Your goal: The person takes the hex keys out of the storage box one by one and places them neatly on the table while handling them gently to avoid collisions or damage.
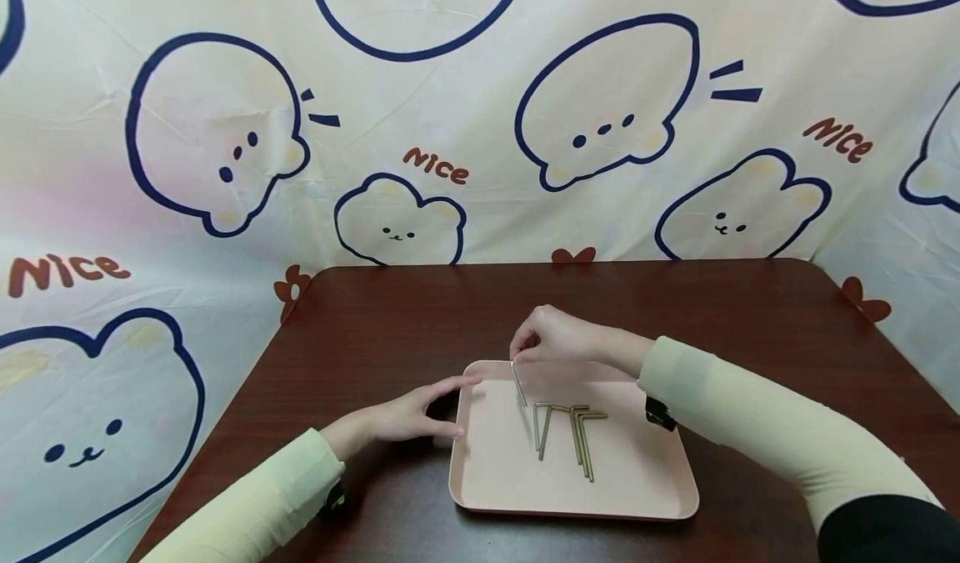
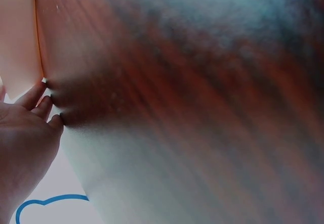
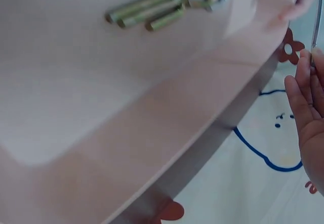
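Pink tray (image 1: 517, 488) on dark tabletop (image 1: 390, 317). Brass-coloured L-keys (image 1: 585, 446) lie bunched in it, loose silver L-key (image 1: 536, 429) just beside them. Left hand (image 1: 408, 413) relaxed, fingers spread at the tray's left rim, gripping nothing. Beyond: held silver L-key (image 1: 518, 384), pinched at its upper end by right hand (image 1: 558, 335), over tray's far-left part; can't tell if its tip touches. Risks: thin shaft could twist under such an end grip; lowered nearer the bunch, it could knock keys askew.
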Demonstrator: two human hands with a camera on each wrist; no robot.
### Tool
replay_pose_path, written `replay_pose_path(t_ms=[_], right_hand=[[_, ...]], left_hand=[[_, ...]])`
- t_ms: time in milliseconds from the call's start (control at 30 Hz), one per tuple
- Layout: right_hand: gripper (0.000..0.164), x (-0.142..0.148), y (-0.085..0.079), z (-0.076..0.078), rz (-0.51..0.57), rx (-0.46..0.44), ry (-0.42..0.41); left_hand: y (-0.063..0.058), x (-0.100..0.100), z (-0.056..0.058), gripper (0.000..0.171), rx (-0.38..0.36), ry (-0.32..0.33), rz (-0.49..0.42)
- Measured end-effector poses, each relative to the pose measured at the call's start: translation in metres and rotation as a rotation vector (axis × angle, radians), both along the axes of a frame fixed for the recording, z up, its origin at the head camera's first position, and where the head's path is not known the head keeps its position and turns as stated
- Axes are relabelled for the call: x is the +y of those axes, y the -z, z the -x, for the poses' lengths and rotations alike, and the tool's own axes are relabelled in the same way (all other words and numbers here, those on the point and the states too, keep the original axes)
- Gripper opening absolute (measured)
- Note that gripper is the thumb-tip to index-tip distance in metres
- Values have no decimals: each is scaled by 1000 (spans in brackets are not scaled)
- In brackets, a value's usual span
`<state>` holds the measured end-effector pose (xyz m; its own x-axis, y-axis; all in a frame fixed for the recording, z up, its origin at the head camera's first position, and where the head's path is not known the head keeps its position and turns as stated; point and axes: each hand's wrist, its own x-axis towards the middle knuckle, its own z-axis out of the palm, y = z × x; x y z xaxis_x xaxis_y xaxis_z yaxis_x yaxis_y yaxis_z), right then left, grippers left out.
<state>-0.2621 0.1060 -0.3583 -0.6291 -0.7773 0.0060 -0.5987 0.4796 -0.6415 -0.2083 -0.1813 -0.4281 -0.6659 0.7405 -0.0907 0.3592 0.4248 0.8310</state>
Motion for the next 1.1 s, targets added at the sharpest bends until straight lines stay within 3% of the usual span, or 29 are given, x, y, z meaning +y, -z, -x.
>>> replay_pose_path(t_ms=[267,667,1100], right_hand=[[7,1,-10,18,23,62,-5],[6,7,-18,34,0,51,76],[6,7,-18,64,-1,67,159]], left_hand=[[0,0,-2,71,-19,-7,-2],[0,0,0,70,0,0,-13],[2,0,1,70,22,7,-9]])
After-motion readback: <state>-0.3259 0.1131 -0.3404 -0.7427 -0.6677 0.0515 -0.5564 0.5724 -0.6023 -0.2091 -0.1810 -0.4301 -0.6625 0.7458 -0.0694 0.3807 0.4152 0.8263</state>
